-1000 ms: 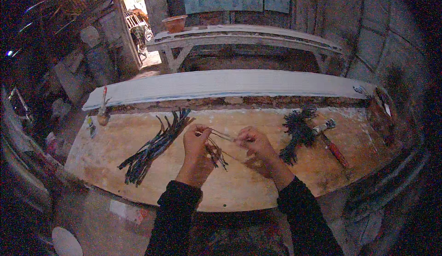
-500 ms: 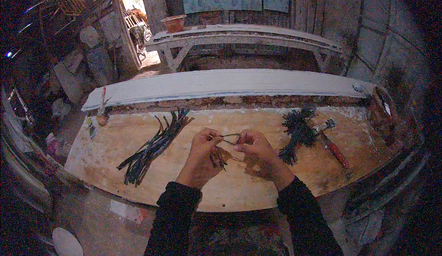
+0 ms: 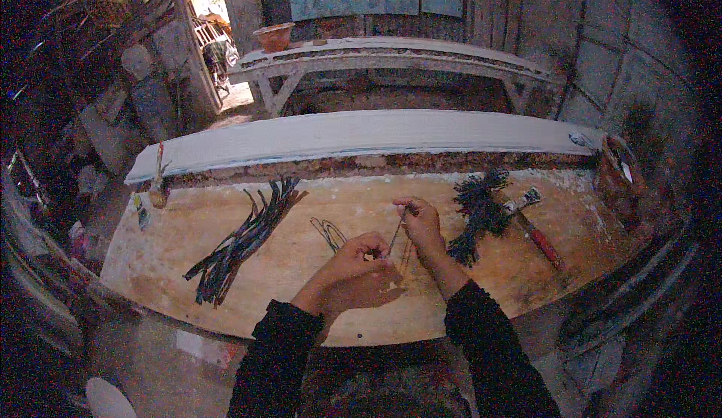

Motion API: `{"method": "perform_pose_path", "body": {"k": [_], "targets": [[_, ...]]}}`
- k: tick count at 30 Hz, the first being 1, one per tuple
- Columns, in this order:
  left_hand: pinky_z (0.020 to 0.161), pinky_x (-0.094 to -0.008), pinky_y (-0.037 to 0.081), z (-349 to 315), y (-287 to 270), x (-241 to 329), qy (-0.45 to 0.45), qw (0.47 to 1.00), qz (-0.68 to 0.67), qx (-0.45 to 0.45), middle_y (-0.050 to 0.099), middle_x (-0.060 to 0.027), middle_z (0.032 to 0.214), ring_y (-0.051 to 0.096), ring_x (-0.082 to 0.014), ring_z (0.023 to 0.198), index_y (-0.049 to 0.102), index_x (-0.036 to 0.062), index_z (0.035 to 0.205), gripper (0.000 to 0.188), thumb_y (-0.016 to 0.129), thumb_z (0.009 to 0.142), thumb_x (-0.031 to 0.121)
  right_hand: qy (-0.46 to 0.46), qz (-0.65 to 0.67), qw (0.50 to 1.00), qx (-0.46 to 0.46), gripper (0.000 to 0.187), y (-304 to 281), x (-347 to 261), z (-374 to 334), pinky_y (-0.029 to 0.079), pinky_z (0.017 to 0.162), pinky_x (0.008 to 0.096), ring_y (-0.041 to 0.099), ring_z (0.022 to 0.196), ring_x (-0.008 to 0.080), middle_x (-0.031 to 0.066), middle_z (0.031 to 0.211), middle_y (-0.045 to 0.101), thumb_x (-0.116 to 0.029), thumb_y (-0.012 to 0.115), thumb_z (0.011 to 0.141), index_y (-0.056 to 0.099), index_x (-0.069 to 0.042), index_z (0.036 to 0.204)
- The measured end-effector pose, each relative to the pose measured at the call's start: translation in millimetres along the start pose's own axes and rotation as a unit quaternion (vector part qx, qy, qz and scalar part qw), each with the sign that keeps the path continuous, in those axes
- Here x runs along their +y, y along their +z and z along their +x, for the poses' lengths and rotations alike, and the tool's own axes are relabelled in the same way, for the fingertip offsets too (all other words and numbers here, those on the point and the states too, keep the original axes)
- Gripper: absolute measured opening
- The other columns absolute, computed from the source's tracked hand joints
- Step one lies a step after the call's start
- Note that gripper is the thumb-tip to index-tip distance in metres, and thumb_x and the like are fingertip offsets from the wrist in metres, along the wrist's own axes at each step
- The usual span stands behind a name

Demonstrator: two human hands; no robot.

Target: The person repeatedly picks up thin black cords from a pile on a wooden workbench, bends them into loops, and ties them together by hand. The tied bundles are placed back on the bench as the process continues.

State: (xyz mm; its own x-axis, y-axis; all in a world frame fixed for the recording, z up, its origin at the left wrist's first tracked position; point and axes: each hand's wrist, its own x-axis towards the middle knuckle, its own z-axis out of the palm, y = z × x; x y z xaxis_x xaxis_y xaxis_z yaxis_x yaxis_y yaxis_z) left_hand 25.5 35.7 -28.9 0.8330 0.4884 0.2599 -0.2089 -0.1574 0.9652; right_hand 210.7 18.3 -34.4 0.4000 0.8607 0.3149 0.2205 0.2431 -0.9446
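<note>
pinching a strand (image 3: 398, 233) above the board (image 3: 421, 324), low with the left hand (image 3: 353, 260), high with the right hand (image 3: 423, 226), both apart; just past the left, loops (image 3: 329, 234); farther left, dark strips (image 3: 244, 241); rightward, a tuft (image 3: 481, 211) by a red-handled tool (image 3: 540, 245); beyond, a white plank (image 3: 361, 136).

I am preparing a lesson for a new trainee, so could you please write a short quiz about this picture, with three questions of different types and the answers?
1. True or false: the red-handled tool lies to the right of the bundle of long dark strips.
2. Choose one. What stretches between the left hand and the right hand?
A) a red ribbon
B) a thin dark strand
C) a white sheet
3. Where does the orange-brown bowl stand?

Key: 1. True. 2. B. 3. On the back bench.
</note>
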Motion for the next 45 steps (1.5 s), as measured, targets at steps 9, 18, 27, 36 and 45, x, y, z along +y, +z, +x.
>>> {"method": "perform_pose_path", "body": {"k": [9,18,27,36,45], "targets": [[0.063,-0.0261,0.044,2,-3,32,-0.080,0.954,0.118,0.264,0.051,-0.0023,0.074,0.052,-0.0107,0.068,0.053,0.0052,0.074,0.013,0.066,0.075,0.008,0.047,-0.016,0.998,0.029,0.009,-12,-18,-3,0.043,0.057,0.0237,0.054,0.074,0.0110,0.0027,0.085,0.060,-0.012,0.064,0.080,0.065,-0.007,0.087],[0.053,-0.0263,0.041,3,-58,7,0.023,0.855,0.032,0.517,0.056,-0.0042,0.076,0.052,-0.0128,0.063,0.057,0.0043,0.075,0.012,0.069,0.074,0.007,0.104,0.109,0.942,-0.301,0.021,11,-51,-43,0.048,0.071,0.0309,0.053,0.079,0.0156,0.0013,0.090,0.053,-0.021,0.061,0.083,0.059,-0.009,0.100],[0.056,-0.0266,0.045,-1,-60,-12,0.011,0.896,-0.021,0.443,0.057,-0.0045,0.074,0.056,-0.0123,0.068,0.057,0.0049,0.077,0.010,0.067,0.076,0.004,0.118,0.153,0.904,-0.382,0.021,6,-75,-55,0.050,0.061,0.0290,0.053,0.079,0.0125,0.0025,0.095,0.055,-0.021,0.063,0.080,0.059,-0.009,0.098],[0.054,-0.0337,0.050,-10,11,52,-0.100,0.967,-0.153,0.179,0.056,-0.0075,0.072,0.057,-0.0189,0.057,0.047,0.0070,0.084,0.013,0.059,0.081,0.010,-0.009,0.048,0.995,-0.087,0.015,6,-28,-18,0.041,0.071,0.0235,0.049,0.075,0.0101,-0.0006,0.083,0.051,-0.002,0.060,0.076,0.057,-0.006,0.091],[0.055,-0.0234,0.042,5,5,20,-0.054,0.997,0.020,0.044,0.056,0.0005,0.074,0.052,-0.0077,0.064,0.053,0.0062,0.081,0.017,0.066,0.081,0.017,-0.024,0.008,1.000,0.018,0.015,-4,3,8,0.042,0.068,0.0237,0.046,0.069,0.0097,-0.0020,0.078,0.051,-0.006,0.060,0.080,0.060,-0.007,0.095]]}}
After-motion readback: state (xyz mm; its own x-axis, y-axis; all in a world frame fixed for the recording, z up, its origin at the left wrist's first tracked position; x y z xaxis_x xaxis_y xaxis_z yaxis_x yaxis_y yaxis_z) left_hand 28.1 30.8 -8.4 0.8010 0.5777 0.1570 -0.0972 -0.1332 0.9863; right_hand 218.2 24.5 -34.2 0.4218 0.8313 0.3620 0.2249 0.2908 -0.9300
